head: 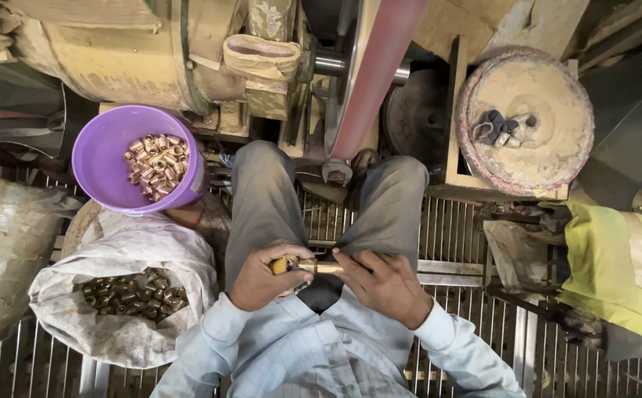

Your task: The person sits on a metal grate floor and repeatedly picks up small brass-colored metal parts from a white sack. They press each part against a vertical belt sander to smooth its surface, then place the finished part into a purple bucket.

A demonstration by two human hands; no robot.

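At far left, a white sack [126, 295] lies open on the grating beside your left knee, holding dull, dark metal sleeves [133, 295]. Above it stands a purple tub [103, 158] with bright, copper-coloured sleeves [157, 166] heaped against its right wall.

Your left hand [262, 276] is curled into a fist around the yellow handle [283, 264] of a short rod [321, 267]. The rod lies level across your lap, between your knees, pointing right. A brass-coloured piece sits on the rod near its middle; whether it is a separate sleeve cannot be told.

Your right hand [384, 284] meets the rod from the right. Thumb and forefinger are pressed together on the rod's free end, and the other fingers are loosely bent beneath.

Handling, as a judgement: the rod is stiff metal and will not flex. The sleeves look small, hard and smooth, so expect them to be light singly and slippery. Grip the rod by the handle, where the fist gets full purchase, and take a sleeve by its outer wall with the fingertips.

Ahead of your knees runs the red belt [376, 74] of a sanding machine. At right stands a dusty round drum [527, 125].
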